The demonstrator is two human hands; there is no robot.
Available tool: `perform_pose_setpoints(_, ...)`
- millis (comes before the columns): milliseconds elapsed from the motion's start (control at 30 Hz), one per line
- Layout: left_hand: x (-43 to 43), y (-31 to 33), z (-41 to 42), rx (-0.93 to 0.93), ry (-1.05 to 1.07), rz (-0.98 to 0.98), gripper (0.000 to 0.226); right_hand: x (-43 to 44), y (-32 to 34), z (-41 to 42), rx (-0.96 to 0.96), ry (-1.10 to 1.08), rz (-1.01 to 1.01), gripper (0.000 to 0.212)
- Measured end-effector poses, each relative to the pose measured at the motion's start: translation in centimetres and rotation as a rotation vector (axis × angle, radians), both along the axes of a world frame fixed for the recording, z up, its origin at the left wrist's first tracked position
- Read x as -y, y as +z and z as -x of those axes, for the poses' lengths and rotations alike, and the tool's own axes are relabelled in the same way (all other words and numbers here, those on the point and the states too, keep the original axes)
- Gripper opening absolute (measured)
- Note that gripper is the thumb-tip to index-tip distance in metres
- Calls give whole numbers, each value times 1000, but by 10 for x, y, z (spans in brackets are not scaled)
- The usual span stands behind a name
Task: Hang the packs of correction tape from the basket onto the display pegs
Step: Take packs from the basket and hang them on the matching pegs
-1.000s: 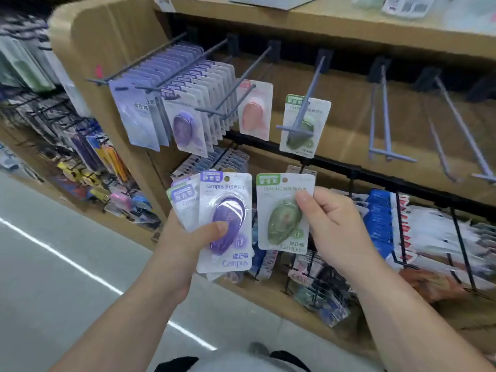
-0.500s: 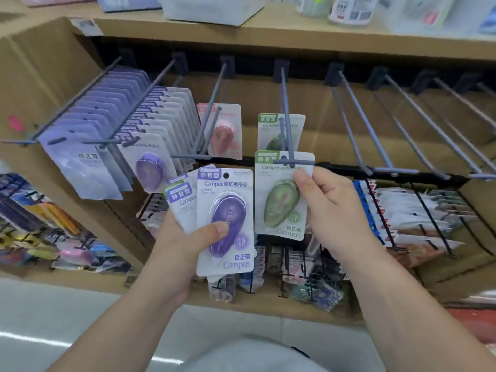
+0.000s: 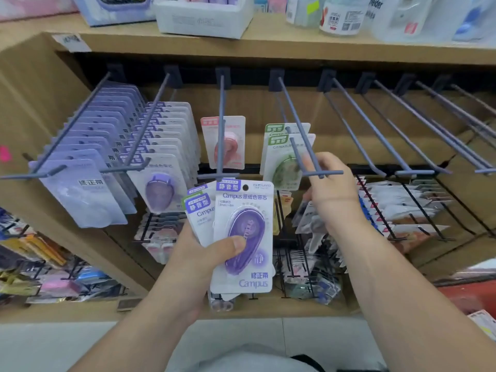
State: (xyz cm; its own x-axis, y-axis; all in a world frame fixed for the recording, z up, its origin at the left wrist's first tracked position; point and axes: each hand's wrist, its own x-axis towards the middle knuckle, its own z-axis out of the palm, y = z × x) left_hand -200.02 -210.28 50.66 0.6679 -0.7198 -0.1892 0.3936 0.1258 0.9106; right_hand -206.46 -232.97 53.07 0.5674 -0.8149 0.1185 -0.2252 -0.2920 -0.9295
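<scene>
Head view: the left hand (image 3: 204, 253) grips a fanned stack of correction tape packs (image 3: 198, 210), thumb pressed across the blister of the front purple pack (image 3: 245, 232) and fingers curled behind. These look like light, stiff cards with a slick plastic bubble, so I'd take one by the card's edge, keeping the punched hole (image 3: 245, 187) at the top free for the rod. Up at the display, two green packs (image 3: 284, 162) hang on the fourth peg (image 3: 295, 116), near its front end. The right hand (image 3: 331, 191) is there at the peg's tip, fingers loosely spread and a little blurred, holding nothing that I can see. They're just beside the front green card, though contact is hard to judge. A lone pink pack (image 3: 228, 146) hangs on the next peg to the left. The basket is out of shot.
</scene>
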Motion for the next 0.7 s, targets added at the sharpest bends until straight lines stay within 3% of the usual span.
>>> perform_pose_setpoints(100,-11,2,-4,-6,-37,-1,74,-30,-10,21,51,-88,-76,21)
perform_pose_setpoints(233,-24,5,-8,3,-57,-1,88,-94,2,40,58,259,-250,32)
perform_pose_setpoints(300,-30,7,-10,19,-72,18,80,-122,12,40,50,403,-245,34)
perform_pose_setpoints(400,-43,10,-11,13,-93,28,68,-145,12,34,73,410,-321,45)
perform_pose_setpoints(633,-83,2,-17,-57,-21,35,66,-184,-6,21,169,439,-531,36)
perform_pose_setpoints(700,-92,0,-21,-74,24,35,56,-193,-8,14,183,457,-564,37)
